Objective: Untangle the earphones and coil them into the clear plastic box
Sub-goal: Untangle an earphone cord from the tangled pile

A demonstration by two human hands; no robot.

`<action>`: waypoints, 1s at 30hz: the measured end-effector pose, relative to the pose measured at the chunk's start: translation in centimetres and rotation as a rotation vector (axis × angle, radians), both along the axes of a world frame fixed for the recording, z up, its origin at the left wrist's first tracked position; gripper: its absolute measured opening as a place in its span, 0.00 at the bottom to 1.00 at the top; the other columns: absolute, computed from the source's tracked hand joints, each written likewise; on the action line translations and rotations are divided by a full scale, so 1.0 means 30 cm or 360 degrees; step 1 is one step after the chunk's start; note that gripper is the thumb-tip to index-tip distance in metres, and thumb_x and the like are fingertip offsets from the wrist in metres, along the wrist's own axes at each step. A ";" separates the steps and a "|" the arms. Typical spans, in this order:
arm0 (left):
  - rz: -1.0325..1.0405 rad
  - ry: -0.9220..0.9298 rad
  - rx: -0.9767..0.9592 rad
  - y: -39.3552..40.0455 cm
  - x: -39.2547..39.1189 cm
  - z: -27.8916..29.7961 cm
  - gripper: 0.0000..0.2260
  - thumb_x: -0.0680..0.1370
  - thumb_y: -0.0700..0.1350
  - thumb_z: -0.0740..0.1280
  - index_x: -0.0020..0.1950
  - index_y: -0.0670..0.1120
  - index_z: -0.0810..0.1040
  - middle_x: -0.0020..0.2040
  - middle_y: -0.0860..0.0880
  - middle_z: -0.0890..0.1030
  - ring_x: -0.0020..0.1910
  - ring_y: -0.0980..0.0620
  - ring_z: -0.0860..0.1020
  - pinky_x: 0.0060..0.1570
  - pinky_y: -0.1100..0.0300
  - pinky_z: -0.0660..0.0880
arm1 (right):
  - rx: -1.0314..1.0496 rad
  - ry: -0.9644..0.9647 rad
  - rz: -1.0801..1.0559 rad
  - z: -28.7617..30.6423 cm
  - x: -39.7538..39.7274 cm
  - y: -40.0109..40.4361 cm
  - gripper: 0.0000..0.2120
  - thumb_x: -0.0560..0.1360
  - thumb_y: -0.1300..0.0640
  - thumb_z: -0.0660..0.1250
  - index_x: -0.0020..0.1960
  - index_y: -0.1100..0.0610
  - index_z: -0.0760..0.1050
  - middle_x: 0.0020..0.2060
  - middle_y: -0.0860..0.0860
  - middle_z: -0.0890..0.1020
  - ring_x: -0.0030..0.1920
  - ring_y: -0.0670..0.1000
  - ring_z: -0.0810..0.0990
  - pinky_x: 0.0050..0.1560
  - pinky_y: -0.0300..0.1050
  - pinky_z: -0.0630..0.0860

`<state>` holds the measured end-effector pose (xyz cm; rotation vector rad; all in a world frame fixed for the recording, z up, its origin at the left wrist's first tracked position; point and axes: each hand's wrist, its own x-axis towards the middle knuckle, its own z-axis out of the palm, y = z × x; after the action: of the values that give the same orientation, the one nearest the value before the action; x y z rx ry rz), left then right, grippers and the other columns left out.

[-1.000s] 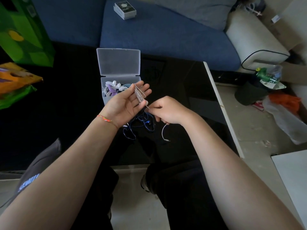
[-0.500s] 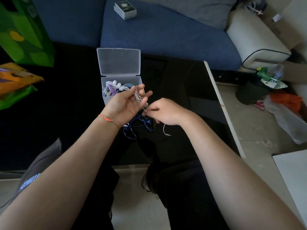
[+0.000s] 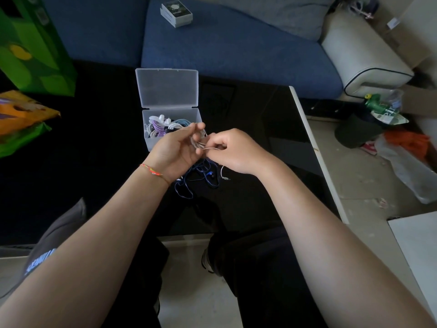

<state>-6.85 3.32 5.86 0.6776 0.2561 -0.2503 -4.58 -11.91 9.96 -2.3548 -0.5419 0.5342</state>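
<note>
A clear plastic box (image 3: 148, 143) stands on the black table with its lid (image 3: 167, 87) flipped back; white, purple and light-blue coiled earphones (image 3: 163, 127) fill it. Just in front of the box, my left hand (image 3: 173, 151) holds a pale earphone cord (image 3: 198, 143) looped around its fingers. My right hand (image 3: 233, 150) pinches the free end of that cord right beside the left fingers. A short tail with the plug (image 3: 223, 174) hangs below my right hand. A tangled blue earphone (image 3: 201, 177) lies on the table beneath both hands.
The glossy black table (image 3: 260, 143) ends in a white edge on the right. A blue sofa (image 3: 224, 50) with a small card box (image 3: 176, 14) sits behind. Green and orange bags (image 3: 28, 67) lie at left. Floor clutter is at right.
My left hand has curled and turned inward around the looped cord. My right hand has risen and moved closer to the left fingers, and the hanging tail has become shorter.
</note>
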 end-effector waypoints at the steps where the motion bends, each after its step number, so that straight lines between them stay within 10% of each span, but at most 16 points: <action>1: -0.0003 0.0001 -0.0040 0.004 0.003 -0.005 0.12 0.85 0.43 0.55 0.48 0.42 0.75 0.30 0.52 0.72 0.35 0.56 0.78 0.26 0.68 0.69 | 0.0015 0.0014 -0.0052 0.003 0.000 0.001 0.10 0.77 0.58 0.65 0.44 0.60 0.83 0.32 0.45 0.78 0.32 0.41 0.74 0.37 0.37 0.69; 12: -0.0117 0.0051 -0.0193 0.020 -0.004 -0.002 0.13 0.83 0.45 0.54 0.41 0.45 0.71 0.31 0.53 0.62 0.28 0.57 0.64 0.23 0.67 0.58 | 0.0210 0.0182 -0.0334 -0.019 -0.007 0.028 0.18 0.82 0.50 0.62 0.36 0.56 0.76 0.28 0.49 0.78 0.30 0.44 0.75 0.32 0.35 0.69; 20: -0.0126 0.0110 -0.0522 0.033 -0.014 0.005 0.15 0.83 0.45 0.56 0.40 0.42 0.75 0.28 0.52 0.67 0.29 0.55 0.74 0.35 0.64 0.79 | 0.0122 0.0092 -0.0301 -0.024 -0.005 0.032 0.18 0.82 0.50 0.62 0.35 0.53 0.74 0.28 0.48 0.77 0.28 0.43 0.74 0.33 0.36 0.71; 25: -0.0044 0.0094 -0.0541 0.026 -0.014 -0.002 0.06 0.79 0.42 0.62 0.46 0.41 0.76 0.34 0.50 0.77 0.54 0.54 0.76 0.40 0.60 0.81 | 0.0062 0.0144 -0.0275 -0.015 -0.003 0.030 0.16 0.83 0.53 0.59 0.42 0.58 0.78 0.30 0.49 0.78 0.30 0.45 0.75 0.36 0.38 0.72; 30: -0.0013 -0.0026 -0.0149 0.018 -0.010 0.010 0.09 0.79 0.45 0.62 0.47 0.46 0.82 0.52 0.50 0.85 0.58 0.50 0.82 0.40 0.64 0.81 | 0.0082 0.0160 -0.0259 0.003 -0.011 0.024 0.16 0.84 0.53 0.58 0.41 0.57 0.75 0.30 0.48 0.76 0.31 0.46 0.73 0.36 0.41 0.70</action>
<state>-7.14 3.85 6.17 0.5878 0.2249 -0.2627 -4.90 -11.20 10.05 -2.2844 -0.3112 0.5531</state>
